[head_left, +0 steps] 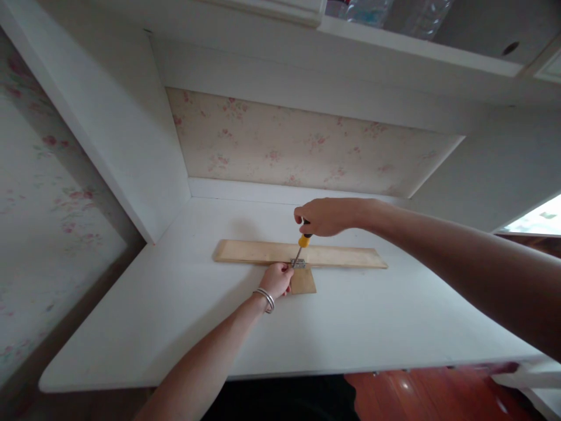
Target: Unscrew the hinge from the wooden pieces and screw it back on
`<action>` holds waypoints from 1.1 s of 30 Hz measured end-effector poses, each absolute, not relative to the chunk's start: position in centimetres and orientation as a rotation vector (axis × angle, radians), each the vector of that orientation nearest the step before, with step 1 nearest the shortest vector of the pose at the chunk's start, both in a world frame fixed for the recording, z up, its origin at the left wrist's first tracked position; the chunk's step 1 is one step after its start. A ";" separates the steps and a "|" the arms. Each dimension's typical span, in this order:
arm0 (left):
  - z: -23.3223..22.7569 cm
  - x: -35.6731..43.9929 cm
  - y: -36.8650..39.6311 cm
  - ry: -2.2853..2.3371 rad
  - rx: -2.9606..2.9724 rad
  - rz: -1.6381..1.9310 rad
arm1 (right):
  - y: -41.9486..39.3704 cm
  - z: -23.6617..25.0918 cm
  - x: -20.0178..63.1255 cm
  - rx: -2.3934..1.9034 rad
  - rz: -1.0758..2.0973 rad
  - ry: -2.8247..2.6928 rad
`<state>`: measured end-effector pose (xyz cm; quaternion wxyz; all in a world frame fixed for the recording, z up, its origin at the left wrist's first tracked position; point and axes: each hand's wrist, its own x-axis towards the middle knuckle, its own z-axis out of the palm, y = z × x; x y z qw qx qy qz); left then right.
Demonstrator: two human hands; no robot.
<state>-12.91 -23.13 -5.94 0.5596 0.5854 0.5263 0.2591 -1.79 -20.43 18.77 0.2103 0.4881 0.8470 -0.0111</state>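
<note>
My right hand is closed around the handle of a yellow and black screwdriver. The shaft slants down to a small metal hinge. That hinge lies where a long wooden board meets a small wooden piece on the near side. My left hand, with silvery bangles at the wrist, is closed at the left edge of the small piece, its fingertips close to the screwdriver's tip. Whether those fingers also pinch a screw is too small to see.
Both boards lie on a white desk with a rounded front left corner. White side panels flank it, and a shelf with clear plastic bottles hangs above. Floral wallpaper covers the back wall. A reddish floor shows below the front edge.
</note>
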 end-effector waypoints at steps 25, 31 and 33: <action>-4.9 -12.9 -23.3 1.277 1.378 0.594 | -20.3 18.5 -1.7 1.342 -0.012 2.422; -4.7 -13.0 -23.4 1.281 1.369 0.594 | -20.1 18.3 -1.7 1.304 0.024 2.439; -4.7 -13.0 -23.4 1.286 1.367 0.589 | -20.1 18.2 -1.6 1.275 0.019 2.460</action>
